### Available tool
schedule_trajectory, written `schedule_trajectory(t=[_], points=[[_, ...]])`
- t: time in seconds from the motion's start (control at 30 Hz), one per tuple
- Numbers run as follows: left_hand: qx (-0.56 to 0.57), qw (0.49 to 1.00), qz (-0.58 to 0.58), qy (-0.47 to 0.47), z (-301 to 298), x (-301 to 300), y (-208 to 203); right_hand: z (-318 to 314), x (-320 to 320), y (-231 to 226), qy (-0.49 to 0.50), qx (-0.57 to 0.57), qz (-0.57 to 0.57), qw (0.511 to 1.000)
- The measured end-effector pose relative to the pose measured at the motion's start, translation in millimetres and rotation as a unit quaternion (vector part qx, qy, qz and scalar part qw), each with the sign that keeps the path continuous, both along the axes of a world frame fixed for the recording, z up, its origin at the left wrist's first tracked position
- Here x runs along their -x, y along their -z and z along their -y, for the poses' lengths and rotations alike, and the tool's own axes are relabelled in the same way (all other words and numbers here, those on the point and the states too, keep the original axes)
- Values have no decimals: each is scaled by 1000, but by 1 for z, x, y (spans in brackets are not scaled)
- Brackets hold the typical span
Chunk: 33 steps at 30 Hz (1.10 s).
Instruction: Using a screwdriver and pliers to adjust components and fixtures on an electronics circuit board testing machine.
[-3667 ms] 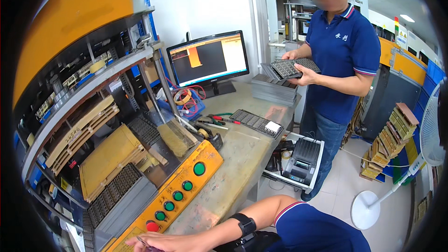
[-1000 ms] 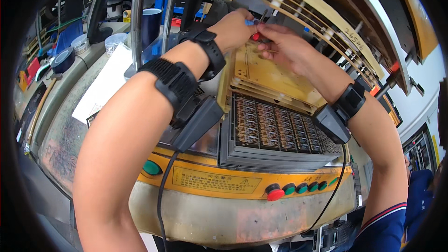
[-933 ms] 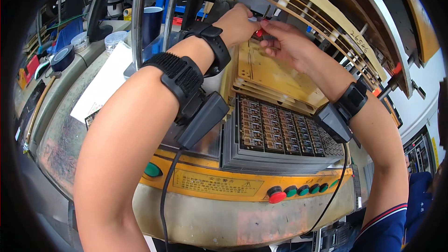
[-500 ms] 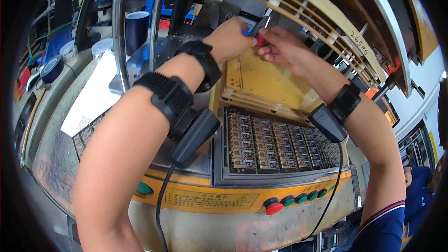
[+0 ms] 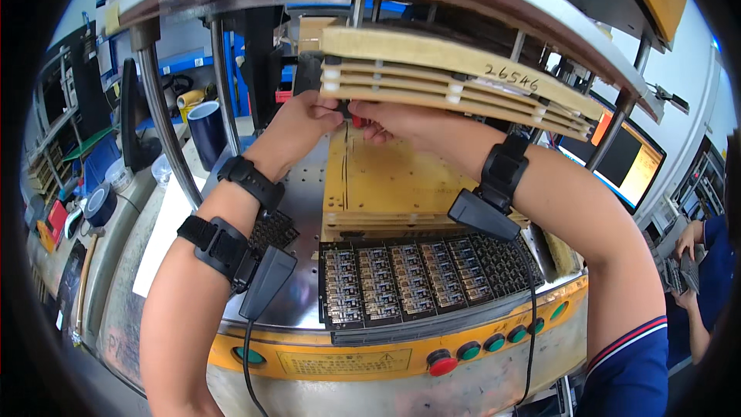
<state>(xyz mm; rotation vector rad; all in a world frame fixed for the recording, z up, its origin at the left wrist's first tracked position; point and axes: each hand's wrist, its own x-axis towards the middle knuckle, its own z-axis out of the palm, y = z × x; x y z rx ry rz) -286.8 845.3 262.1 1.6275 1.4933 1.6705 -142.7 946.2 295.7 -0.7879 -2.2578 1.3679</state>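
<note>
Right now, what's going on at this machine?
The person's left hand and right hand are close together at the far edge of the yellow plate, near the raised layered plates. The right hand holds a red item, mostly hidden; the left hand's grip is unclear. Dark patterned panels lie in front of the yellow plate. At the right, a co-worker's hands hold dark pieces.

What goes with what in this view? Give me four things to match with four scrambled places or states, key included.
Things:
1. right hand
2. circuit board panel
3. red button
4. dark blue cylinder

Places or states:
A. on the yellow front panel
B. seen between two steel posts on the left
C. fingers closed on a small red object
D. lying just in front of the yellow plate

Pairs: 1-C, 2-D, 3-A, 4-B
</note>
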Motion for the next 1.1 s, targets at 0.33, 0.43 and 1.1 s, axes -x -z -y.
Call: schedule_trajectory(t=[0.33, 0.43, 1.1], points=[[91, 994, -26, 49, -5, 3, 8, -29, 2, 3, 15, 7, -66, 998], [100, 993, -40, 52, -5, 1, 5, -42, -3, 3, 15, -20, -85, 996], [93, 993, -62, 27, -5, -2, 7, -39, 3, -5, -19, -41, -64, 997]])
